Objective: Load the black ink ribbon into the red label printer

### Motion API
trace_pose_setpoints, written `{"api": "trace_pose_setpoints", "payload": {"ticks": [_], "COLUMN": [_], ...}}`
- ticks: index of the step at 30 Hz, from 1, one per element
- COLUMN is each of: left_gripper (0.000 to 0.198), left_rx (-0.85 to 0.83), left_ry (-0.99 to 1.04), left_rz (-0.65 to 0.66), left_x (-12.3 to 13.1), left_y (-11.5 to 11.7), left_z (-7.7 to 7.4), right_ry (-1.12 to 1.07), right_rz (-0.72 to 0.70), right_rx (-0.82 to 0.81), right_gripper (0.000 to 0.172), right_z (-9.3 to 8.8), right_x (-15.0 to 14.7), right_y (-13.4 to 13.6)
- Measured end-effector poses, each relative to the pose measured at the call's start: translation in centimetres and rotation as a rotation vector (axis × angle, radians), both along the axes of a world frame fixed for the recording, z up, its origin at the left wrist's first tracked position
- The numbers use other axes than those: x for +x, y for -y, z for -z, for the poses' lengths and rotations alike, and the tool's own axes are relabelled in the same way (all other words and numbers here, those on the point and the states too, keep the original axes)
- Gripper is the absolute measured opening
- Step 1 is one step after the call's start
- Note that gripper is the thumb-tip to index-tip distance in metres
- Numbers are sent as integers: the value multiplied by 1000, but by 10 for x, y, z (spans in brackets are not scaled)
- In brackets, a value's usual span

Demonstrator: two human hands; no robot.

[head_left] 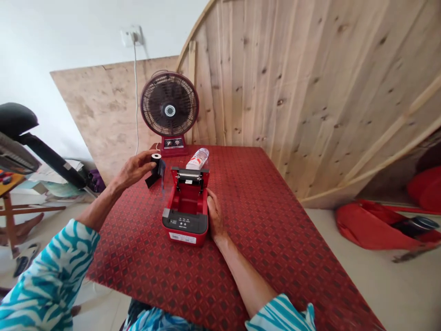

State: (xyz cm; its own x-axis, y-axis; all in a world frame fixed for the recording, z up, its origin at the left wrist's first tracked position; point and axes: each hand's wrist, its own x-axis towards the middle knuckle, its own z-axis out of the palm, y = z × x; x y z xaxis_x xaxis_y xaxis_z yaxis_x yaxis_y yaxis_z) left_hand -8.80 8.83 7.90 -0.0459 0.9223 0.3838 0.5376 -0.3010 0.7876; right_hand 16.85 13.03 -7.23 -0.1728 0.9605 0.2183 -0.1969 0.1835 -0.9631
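A small red and black label printer stands on the patterned red table, its lid raised and its red inner bay exposed. My right hand is held against the printer's right side, steadying it, with the fingertips partly hidden. To the left of the raised lid, my left hand pinches an upright dark ribbon roll with a white hollow core. A strip of dark film hangs from the roll. Behind the lid lies a clear plastic bottle with a red and white label.
A dark red fan stands at the table's back edge, its cord running up to a wall socket. Wooden boards lean behind the table. On the floor to the right is a red bag. At far left is another person's foot.
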Motion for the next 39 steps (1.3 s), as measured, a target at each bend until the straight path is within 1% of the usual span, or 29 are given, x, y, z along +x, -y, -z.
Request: {"api": "trace_pose_setpoints", "payload": {"ticks": [2,3,4,7,9,12,15,16,18,20,22,24,26,29,32,35,39], "left_gripper": [40,38,36,38,40,32,20,20,25,31,35,38,42,50,57,61,57], "left_rx": [24,17,3,-38,-81,-172,-268,-292,-317,-305,-256,-190,-144,-142,-165,-174,-182], "left_ry": [26,-9,-30,-99,-165,-265,-332,-344,-346,-316,-251,-160,-61,65,161,220,248], "left_rz": [-95,-152,-177,-204,-203,-197,-202,-202,-198,-196,-210,-243,-277,-273,-209,-161,-180], "left_x": [-13,-18,-21,-24,-24,-24,-24,-23,-24,-28,-38,-53,-69,-86,-88,-84,-80], "left_y": [-19,-30,-42,-75,-92,-109,-116,-118,-121,-123,-123,-116,-102,-78,-62,-61,-70], "left_z": [10,17,24,46,58,75,89,93,97,96,92,89,91,106,126,137,136], "right_ry": [9,14,18,38,54,70,90,102,123,127,130,139,151,155,156,151,144], "right_rz": [12,13,11,1,-8,-30,-29,-24,-15,-10,-10,-11,-9,1,12,25,34], "right_rx": [-1,-2,-5,-8,-9,-28,-41,-39,-38,-45,-57,-61,-59,-62,-80,-112,-109], "right_gripper": [42,43,43,45,46,48,49,50,51,51,51,52,52,51,50,48,46], "right_z": [2,2,3,3,2,0,-2,-2,-2,-2,-1,1,2,3,1,-2,-4], "right_x": [0,0,1,2,3,5,6,7,7,8,9,10,10,11,11,11,11], "right_y": [-1,-1,0,1,2,3,4,4,4,4,3,3,2,1,2,3,4]}}
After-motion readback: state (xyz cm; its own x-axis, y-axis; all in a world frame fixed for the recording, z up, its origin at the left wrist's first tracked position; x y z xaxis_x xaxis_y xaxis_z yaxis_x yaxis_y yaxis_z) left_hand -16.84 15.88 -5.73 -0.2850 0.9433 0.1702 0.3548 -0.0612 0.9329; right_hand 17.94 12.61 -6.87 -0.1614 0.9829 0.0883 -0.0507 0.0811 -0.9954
